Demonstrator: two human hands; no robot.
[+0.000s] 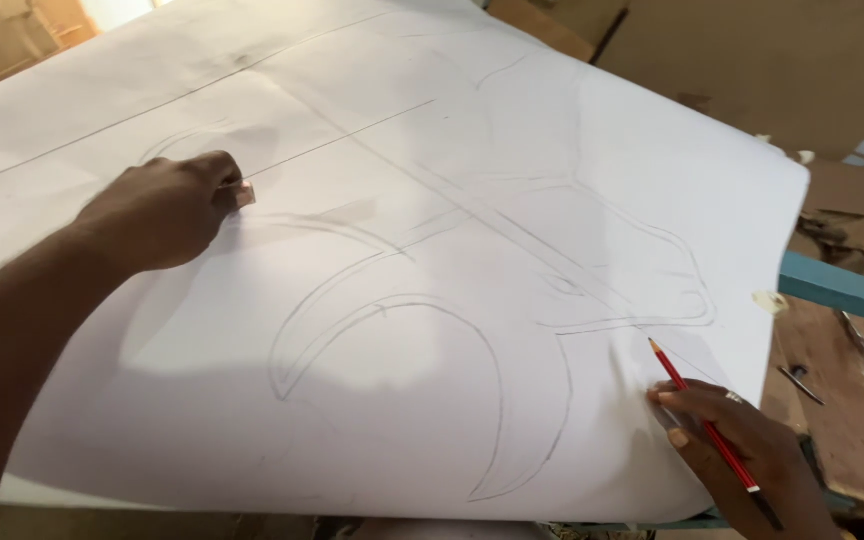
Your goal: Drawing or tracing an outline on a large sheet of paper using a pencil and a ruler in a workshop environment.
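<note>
On paper (pixel 372 300), pencil-holding right hand (pixel 742 440)

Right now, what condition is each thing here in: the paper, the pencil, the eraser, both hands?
Sheet of paper: spread flat, covered in curved pencil outlines, lower right edge slightly rippled.
Red pencil: held in the right hand, tip up, off the paper.
Eraser: pinched in the left hand, pressed on the paper.
Left hand: closed on the eraser.
Right hand: fingers resting on the paper's edge.
Blue bar: bare, sticking out beyond the paper.
</note>
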